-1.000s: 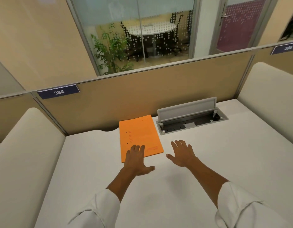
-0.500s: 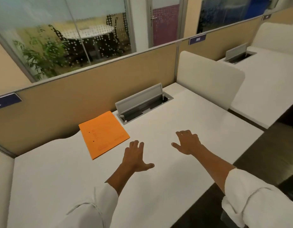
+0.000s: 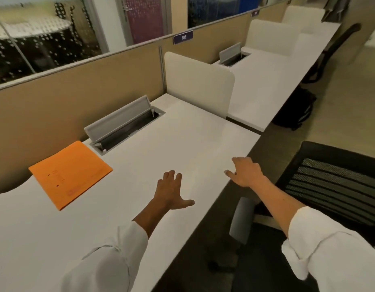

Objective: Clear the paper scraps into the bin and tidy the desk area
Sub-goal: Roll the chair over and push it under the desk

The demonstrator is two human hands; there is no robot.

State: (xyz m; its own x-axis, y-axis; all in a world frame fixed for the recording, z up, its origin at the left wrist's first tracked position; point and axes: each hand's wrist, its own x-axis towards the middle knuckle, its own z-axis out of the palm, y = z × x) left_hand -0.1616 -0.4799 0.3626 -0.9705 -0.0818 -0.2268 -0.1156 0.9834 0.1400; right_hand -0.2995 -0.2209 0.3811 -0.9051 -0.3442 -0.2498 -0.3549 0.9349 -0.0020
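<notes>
Seemingly we are nearly done: no paper scraps or bin are in view on the table (image 3: 182, 131), only an orange folder (image 3: 70, 173) at ten o'clock. Left hand (image 3: 170, 192) and right hand (image 3: 245, 171) are spread open, each grip empty.

White desk (image 3: 182, 144), orange folder (image 3: 70, 174) lying flat on it
</notes>
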